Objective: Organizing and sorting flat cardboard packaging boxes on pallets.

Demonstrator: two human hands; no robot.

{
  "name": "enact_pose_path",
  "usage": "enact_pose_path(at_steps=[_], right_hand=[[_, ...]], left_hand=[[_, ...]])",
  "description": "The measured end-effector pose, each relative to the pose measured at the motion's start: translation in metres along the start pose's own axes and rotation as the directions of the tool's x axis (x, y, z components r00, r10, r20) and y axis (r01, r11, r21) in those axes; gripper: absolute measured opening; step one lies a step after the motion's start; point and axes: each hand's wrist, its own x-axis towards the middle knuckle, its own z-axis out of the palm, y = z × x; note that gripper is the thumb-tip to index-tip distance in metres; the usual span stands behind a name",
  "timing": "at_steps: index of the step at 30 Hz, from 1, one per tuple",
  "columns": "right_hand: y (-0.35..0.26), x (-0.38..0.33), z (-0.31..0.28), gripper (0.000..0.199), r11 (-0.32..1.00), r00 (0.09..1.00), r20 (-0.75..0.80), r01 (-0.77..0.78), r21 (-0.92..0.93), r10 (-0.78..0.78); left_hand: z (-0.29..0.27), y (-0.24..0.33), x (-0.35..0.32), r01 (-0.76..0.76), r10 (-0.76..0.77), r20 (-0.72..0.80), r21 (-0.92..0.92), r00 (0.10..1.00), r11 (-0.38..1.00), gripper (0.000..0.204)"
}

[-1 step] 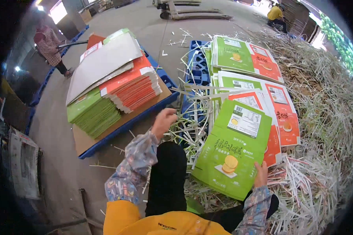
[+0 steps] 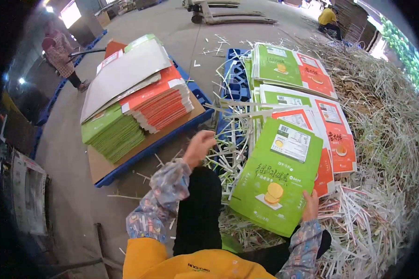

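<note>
My right hand (image 2: 310, 206) grips the lower right edge of a green printed cardboard sheet (image 2: 253, 179), its thumb lying on the face. The sheet is tilted, with its upper part over the near end of a stack of green and red printed sheets (image 2: 288, 100). My left hand (image 2: 200, 148) is left of the sheet and apart from it, above my knee and beside loose paper strips (image 2: 233, 162). Its fingers are partly curled and spaced apart, with nothing visible in them.
Left stands a blue pallet (image 2: 146, 160) bearing green and red cardboard stacks (image 2: 158, 109) under a grey sheet (image 2: 125, 74). Another blue pallet (image 2: 235, 83) lies beneath the right stack. Paper scraps (image 2: 381, 139) heap at right. A pallet jack (image 2: 237, 21) and two people (image 2: 58, 53) (image 2: 328, 17) are farther off.
My left hand has shifted slightly to the right. My right hand and the green sheet have barely moved.
</note>
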Motion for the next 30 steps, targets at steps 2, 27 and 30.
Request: enact_pose_path(at_steps=[2,27,30], right_hand=[[-0.002,-0.003,0.006,0.02,0.999,1.0,0.013,0.023,0.048,-0.024],[0.09,-0.015,0.027,0.035,0.776,0.953,0.065,-0.28,0.566,0.297],[0.088,-0.022,0.026,0.035,0.797,0.957,0.124,-0.288,0.531,0.263]], left_hand=[[0.021,0.01,-0.034,-0.013,0.017,0.086,-0.045,0.996,0.999,0.028],[0.123,-0.059,-0.181,0.609,-0.498,0.433,-0.745,0.751,0.271,0.034],[0.135,-0.083,-0.171,0.622,-0.486,0.459,-0.742,0.744,0.251,0.032]])
